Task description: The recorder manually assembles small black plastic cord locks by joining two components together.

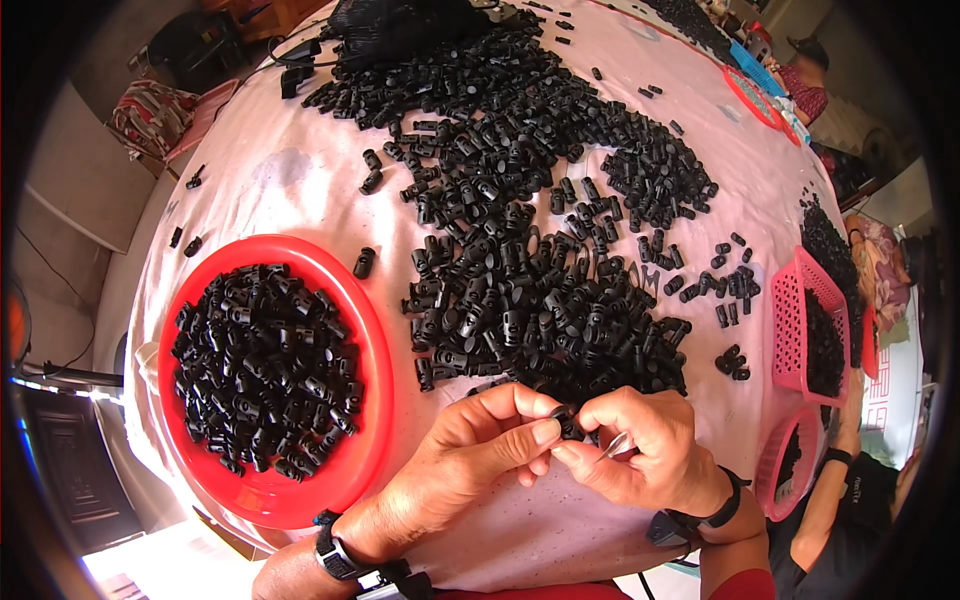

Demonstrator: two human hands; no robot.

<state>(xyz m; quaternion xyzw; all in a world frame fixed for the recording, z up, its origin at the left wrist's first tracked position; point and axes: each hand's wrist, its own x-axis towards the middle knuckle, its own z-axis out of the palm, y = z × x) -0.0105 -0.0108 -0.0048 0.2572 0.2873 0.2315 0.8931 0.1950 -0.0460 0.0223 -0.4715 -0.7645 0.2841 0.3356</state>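
Observation:
My left hand [488, 443] pinches a small black cord lock [566, 420] between thumb and index finger, just in front of the big pile. Close against it, my right hand [645, 448] is closed, with its fingertips at the same cord lock. A thin silvery metal piece [617, 444] sticks out between the right thumb and fingers; its kind cannot be made out. Beyond both hands spreads a large heap of black cord lock parts [520, 300], some hollow barrels and some smaller plugs. A red round basin [375, 400] full of black cord locks stands to the left.
A pink cloth [300, 200] covers the table. A black mesh bag [395, 35] lies at the far end. Along the right edge stand a pink basket [790, 310] and a pink round tray [770, 480] with black parts. Other people [850, 500] sit on the right side.

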